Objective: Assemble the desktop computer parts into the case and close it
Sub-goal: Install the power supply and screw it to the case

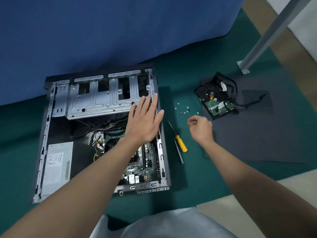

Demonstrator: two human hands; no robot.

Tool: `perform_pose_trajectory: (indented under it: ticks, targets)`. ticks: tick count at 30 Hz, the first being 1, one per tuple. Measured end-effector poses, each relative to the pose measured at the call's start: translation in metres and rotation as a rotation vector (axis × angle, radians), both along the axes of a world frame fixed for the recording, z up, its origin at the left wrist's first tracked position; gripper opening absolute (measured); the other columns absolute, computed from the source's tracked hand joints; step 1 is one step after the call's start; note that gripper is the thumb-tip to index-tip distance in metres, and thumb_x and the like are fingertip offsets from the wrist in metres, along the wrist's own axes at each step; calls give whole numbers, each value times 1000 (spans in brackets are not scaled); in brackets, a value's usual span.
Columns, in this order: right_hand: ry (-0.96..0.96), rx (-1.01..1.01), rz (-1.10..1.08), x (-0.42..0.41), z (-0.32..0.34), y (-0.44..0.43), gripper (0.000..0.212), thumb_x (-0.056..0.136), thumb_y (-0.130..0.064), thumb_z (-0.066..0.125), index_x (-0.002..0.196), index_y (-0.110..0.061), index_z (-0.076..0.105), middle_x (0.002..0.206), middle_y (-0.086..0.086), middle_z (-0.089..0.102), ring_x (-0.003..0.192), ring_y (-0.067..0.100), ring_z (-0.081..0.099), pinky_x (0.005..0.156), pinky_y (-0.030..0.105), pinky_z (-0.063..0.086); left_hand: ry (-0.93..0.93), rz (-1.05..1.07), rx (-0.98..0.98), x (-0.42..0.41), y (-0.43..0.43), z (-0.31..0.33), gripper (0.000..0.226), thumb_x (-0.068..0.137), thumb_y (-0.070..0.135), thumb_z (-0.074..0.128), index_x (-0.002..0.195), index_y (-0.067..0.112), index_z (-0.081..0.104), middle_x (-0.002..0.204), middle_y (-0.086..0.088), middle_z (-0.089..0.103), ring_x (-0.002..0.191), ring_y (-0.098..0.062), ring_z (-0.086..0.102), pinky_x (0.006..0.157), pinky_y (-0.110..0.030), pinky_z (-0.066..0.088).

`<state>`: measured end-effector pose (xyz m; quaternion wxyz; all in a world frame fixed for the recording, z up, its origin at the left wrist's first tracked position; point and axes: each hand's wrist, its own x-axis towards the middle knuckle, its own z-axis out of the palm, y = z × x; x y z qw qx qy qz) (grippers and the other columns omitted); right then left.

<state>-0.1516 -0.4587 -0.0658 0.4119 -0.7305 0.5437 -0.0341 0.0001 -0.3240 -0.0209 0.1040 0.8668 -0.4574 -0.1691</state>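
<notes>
Two big parts are waiting outside the case: the drive with its cables, lying at 2 o'clock from the case, and the panel, lying flat at 3 o'clock, with the drive sitting on its far corner. Inside the case, the power supply at 7 o'clock and the board at 5 o'clock are sitting in place. The cage is lying across the 12 o'clock end.

I am judging that the task is about in the middle. The drive is not yet going in, the loose screws are not yet being used, and closing with the panel is coming last.

The left hand is stretching over the right wall of the case at 2 o'clock, with its fingers straight and spread, gripping nothing. The right hand is hanging just at 6 o'clock from the screws, with its fingers curled in toward the thumb. The view is too small here, so I cannot tell if it is pinching a screw. A yellow screwdriver is lying between the case and the panel.

Everything is resting on a green mat. A blue cloth is covering the 12 o'clock side, a grey metal leg is standing at 1 o'clock, and a pale floor is showing beyond it.
</notes>
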Motion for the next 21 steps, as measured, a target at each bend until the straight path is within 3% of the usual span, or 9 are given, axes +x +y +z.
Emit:
perform_pose_trajectory:
  ticks: [10, 13, 17, 21]
  targets:
    - [100, -167, 225, 48, -28, -31, 21, 92, -7, 54, 103, -1, 70, 103, 21, 65, 95, 38, 61, 84, 38, 53, -15, 58, -47, -4, 1, 5, 60, 100, 58, 17, 153, 38, 0, 162, 13, 3, 147, -2, -8, 113, -24, -14]
    - [186, -194, 303, 55, -31, -32, 21, 93, -5, 51, 99, 4, 68, 100, 23, 63, 92, 39, 61, 81, 41, 53, -25, 62, -39, -5, 1, 6, 60, 99, 59, 17, 153, 39, -1, 162, 14, 4, 147, -2, -7, 112, -22, -14]
    - [302, -269, 393, 56, -33, -31, 14, 88, 8, 48, 86, 8, 62, 94, 23, 61, 88, 38, 61, 65, 32, 45, -32, 67, -50, -6, 2, 6, 60, 99, 58, 18, 153, 39, 0, 162, 13, 6, 147, -2, -6, 114, -24, -12]
    - [361, -311, 457, 57, -32, -29, 11, 87, 7, 52, 92, 5, 61, 100, 19, 59, 93, 39, 59, 69, 37, 43, -40, 69, -62, -8, 1, 6, 59, 100, 57, 19, 154, 39, 2, 162, 14, 6, 147, -2, -6, 114, -24, -12]
